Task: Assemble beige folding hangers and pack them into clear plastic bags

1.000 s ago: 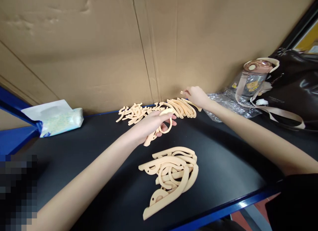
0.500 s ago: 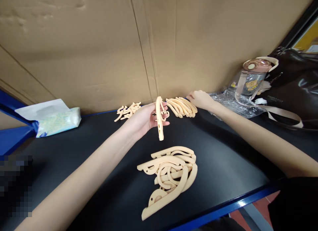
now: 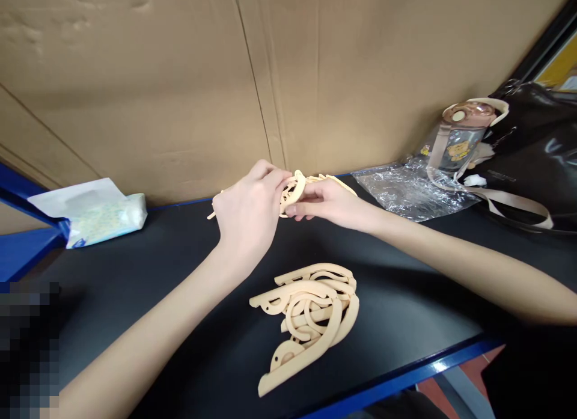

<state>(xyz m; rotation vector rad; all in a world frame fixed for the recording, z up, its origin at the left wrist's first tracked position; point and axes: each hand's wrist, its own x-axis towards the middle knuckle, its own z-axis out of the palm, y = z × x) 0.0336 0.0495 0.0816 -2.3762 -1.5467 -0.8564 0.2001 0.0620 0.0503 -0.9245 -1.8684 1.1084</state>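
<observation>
Several beige plastic folding hangers (image 3: 315,323) lie overlapped in a pile on the black table. Beyond them, at the back edge, my two hands meet over a beige hanger part (image 3: 297,189). My left hand (image 3: 250,211) has its back towards me, with thumb and fingers closed on the left side of the part. My right hand (image 3: 331,204) pinches its curved end from the right. Behind my right hand, a row of curved hanger arms (image 3: 345,183) shows only in part. Small hook pieces (image 3: 211,214) are mostly hidden by my left hand.
A packet of wipes (image 3: 108,220) with a white flap lies at the left. On the right are a crumpled clear plastic bag (image 3: 396,190), a strapped drinking bottle (image 3: 464,142) and a dark bag (image 3: 536,154). A cardboard wall (image 3: 180,94) stands behind the table.
My right hand has come left from the row of hanger arms to the part in my left hand. My left hand has turned back-side up. The hanger pile has not moved.
</observation>
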